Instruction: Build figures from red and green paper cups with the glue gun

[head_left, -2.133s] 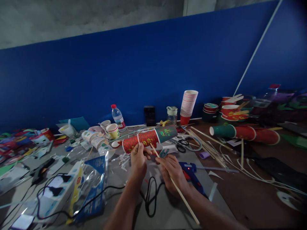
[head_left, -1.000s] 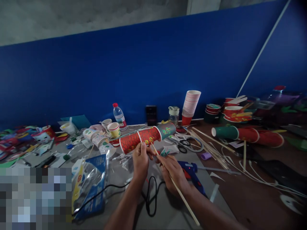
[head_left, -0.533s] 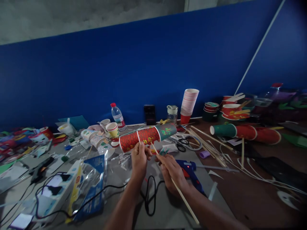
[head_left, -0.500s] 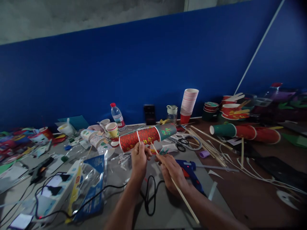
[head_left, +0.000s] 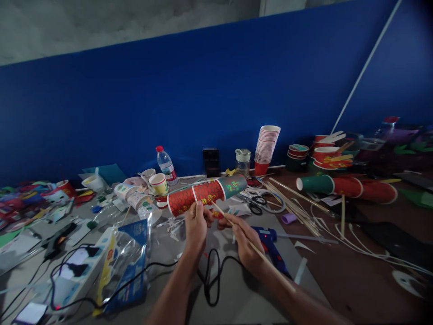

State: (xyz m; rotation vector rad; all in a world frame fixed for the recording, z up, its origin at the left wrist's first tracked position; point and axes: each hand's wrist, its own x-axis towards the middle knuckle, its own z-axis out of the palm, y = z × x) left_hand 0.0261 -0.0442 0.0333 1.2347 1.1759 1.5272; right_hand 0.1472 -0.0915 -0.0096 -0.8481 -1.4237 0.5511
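A row of joined paper cups (head_left: pixel 182 201), two red and one green, lies level above the middle of the table. My left hand (head_left: pixel 196 221) is closed round its lower side, thumb against the red cup with yellow marks. My right hand (head_left: pixel 244 234) pinches a thin wooden stick (head_left: pixel 270 265), whose upper tip meets or nearly meets the underside of the cups. The stick's lower end runs back along my right forearm. Beside my right hand lies a blue glue gun (head_left: pixel 270 248), and a black cable (head_left: pixel 214 298) loops below my hands.
A similar cup row (head_left: pixel 352 186) lies at the right, near wooden sticks (head_left: pixel 297 210) and scissors (head_left: pixel 259 204). Behind stand a cup stack (head_left: pixel 267 146), a glass jar (head_left: pixel 242 162) and a water bottle (head_left: pixel 166 166). A power strip (head_left: pixel 84 271) and a blue package (head_left: pixel 135 266) lie left.
The stick has swung, its lower end moving right and up, and my right hand has shifted slightly with its grip altered. My left hand and the cups have barely moved.
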